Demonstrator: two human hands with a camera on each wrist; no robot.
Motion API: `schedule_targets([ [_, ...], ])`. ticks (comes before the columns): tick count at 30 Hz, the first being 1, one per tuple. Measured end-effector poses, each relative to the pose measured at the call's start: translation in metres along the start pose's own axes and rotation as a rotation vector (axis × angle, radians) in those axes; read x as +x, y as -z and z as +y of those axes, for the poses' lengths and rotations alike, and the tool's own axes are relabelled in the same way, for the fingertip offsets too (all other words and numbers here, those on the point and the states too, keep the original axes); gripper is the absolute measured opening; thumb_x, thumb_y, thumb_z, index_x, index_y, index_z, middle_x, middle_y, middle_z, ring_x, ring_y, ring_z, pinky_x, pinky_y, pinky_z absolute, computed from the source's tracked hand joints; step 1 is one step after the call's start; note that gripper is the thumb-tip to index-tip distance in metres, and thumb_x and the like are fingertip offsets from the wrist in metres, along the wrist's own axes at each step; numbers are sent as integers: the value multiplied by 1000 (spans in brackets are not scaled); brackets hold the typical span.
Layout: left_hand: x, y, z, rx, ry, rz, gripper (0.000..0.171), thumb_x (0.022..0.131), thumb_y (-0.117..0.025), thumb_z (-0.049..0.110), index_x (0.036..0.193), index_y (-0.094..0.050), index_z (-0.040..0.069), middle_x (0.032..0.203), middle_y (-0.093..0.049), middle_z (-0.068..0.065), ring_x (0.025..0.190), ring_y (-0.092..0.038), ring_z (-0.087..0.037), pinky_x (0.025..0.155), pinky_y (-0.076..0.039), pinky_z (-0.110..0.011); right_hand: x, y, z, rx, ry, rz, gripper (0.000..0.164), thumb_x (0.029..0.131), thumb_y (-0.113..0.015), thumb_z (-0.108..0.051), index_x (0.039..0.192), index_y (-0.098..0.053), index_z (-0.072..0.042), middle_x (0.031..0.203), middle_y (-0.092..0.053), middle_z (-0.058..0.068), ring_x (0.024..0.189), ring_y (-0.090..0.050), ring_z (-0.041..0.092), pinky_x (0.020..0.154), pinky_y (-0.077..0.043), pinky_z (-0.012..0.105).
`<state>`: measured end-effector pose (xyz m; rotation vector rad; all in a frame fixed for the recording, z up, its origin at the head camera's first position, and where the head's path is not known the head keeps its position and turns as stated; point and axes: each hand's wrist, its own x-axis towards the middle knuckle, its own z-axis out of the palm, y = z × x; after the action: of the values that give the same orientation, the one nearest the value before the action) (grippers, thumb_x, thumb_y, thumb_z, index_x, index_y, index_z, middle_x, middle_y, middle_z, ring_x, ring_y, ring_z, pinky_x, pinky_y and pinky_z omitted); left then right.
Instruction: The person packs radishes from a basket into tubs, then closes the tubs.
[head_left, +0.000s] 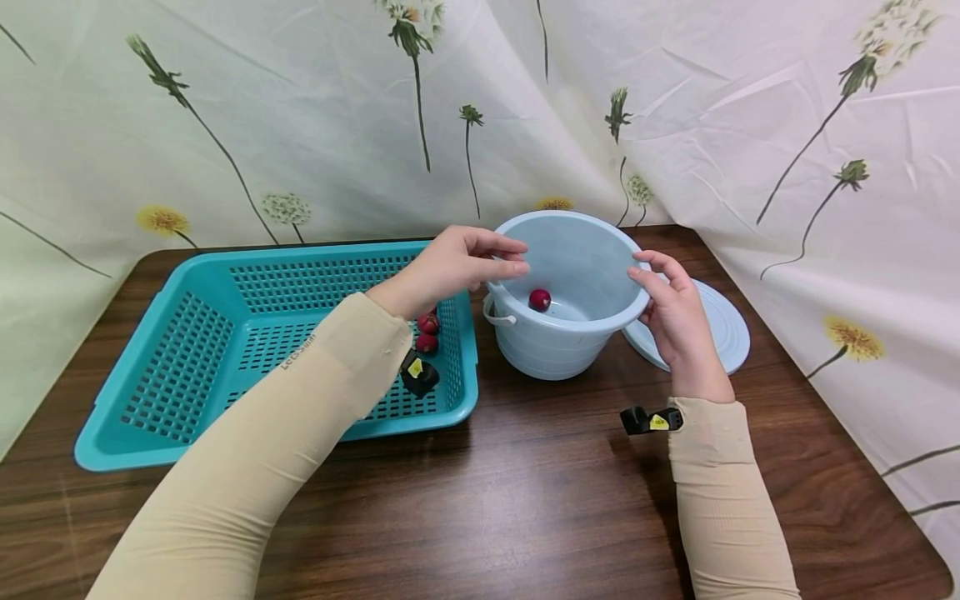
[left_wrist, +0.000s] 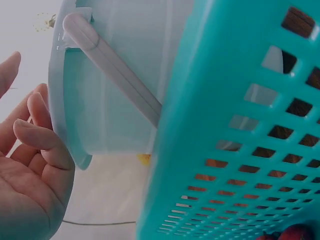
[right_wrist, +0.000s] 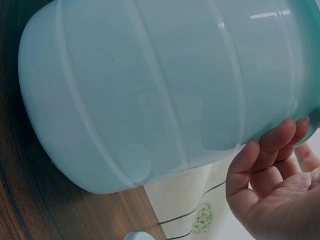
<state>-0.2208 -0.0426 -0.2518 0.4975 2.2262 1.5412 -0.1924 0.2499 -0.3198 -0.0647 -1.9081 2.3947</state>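
A light blue bucket (head_left: 551,350) stands upright on the table, with one red radish (head_left: 539,300) on its bottom inside. At its left rim is my left hand (head_left: 471,262), thumb and fingers loosely bent with nothing between them; the left wrist view shows the palm and bare fingertips. On the opposite side, my right hand (head_left: 671,312) holds the rim, two fingertips over the edge and other fingers bent beneath it on the outer wall. Radishes (head_left: 427,342) lie at the right end of a teal plastic basket (head_left: 462,367), partly hidden by my left arm.
Right of the bucket, a round light blue lid (head_left: 729,327) lies flat on the dark wooden table (head_left: 525,500), partly behind my right hand. The bucket's pale handle (left_wrist: 120,75) hangs on the basket side. A flower-printed cloth (head_left: 337,125) hangs behind the table.
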Motion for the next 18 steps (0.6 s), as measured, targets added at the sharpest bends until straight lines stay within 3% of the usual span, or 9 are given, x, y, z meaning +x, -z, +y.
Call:
schedule_targets([
  [10,-2,12,-12,5,-36,79,41,95,-66,38,130,-63,18,120,-65,-4,103,-59,-21,85,-46,-41,1,0,1,3,3,1,19,94,-67,-18,112,-60,-19,90,-64,-2,66,-65,7,63,-51,20],
  [18,-6,28,-29,25,-1,152,36,96,-63,43,123,-65,19,118,-65,-4,105,-58,-26,84,-48,-40,0,0,1,3,5,2,17,96,-65,-16,111,-60,-19,86,-64,-2,65,-64,7,62,-51,20],
])
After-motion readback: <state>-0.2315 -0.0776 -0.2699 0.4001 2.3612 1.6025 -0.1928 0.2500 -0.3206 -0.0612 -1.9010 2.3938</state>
